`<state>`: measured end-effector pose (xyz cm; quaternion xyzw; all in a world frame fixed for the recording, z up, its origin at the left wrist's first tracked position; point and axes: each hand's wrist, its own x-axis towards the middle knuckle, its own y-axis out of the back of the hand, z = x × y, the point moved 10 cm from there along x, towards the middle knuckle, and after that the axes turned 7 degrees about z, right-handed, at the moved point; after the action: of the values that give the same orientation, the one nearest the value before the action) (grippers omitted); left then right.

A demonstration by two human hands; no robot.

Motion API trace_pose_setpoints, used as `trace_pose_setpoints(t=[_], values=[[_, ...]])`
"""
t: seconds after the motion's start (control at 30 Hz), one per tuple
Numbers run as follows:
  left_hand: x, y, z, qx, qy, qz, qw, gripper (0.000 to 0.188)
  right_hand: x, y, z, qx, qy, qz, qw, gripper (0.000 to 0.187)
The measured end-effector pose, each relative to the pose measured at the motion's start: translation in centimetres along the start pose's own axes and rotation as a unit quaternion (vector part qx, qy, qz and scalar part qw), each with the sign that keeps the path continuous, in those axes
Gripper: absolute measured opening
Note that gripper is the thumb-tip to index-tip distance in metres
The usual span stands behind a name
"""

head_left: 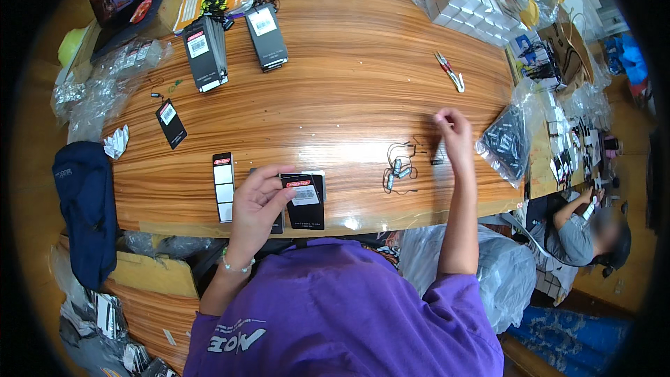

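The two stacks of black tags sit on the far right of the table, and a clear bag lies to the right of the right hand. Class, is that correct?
Not quite: the head view shows the two stacks of black tags on the far left of the table. The clear bag does lie to the right of the right hand.

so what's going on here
A person's left hand holds a black tag with a white label at the table's near edge. The right hand is to the right of it, near some loose black cords; whether its fingertips pinch anything is too small to tell. Two stacks of tags lie toward the back left.
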<state>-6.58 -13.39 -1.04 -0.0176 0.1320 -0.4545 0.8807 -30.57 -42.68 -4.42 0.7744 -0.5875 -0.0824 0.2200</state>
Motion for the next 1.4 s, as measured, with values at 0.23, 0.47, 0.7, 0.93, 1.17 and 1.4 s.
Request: trace_pose_setpoints(t=[0.23, 0.47, 0.7, 0.93, 1.17, 1.4], values=[[2.7, -2.2, 2.0, 0.003, -0.057, 0.007, 0.998, 0.024, -4.7, -1.5, -13.7, 0.185, 0.058, -0.042, 0.980, 0.005], [4.6, -4.0, 2.9, -0.004, -0.086, 0.004, 0.996, 0.019, -9.3, -7.5, -17.2, 0.084, 0.174, -0.053, 0.980, 0.016], [4.6, -3.8, 2.7, -0.002, -0.102, 0.018, 0.995, 0.018, -9.7, -10.3, -16.7, 0.144, 0.135, -0.070, 0.978, 0.011], [4.5, -3.9, 3.0, -0.002, -0.119, 0.019, 0.993, 0.015, -10.1, -10.0, -18.4, 0.124, 0.226, -0.025, 0.966, 0.011], [4.3, -4.7, 2.8, -0.032, -0.102, 0.000, 0.994, 0.012, -10.3, -10.1, -18.3, 0.098, 0.232, -0.028, 0.967, 0.014], [4.0, -4.7, 3.0, -0.023, -0.096, -0.005, 0.995, 0.015, -10.1, -10.5, -17.2, 0.142, 0.177, -0.034, 0.973, 0.014]])
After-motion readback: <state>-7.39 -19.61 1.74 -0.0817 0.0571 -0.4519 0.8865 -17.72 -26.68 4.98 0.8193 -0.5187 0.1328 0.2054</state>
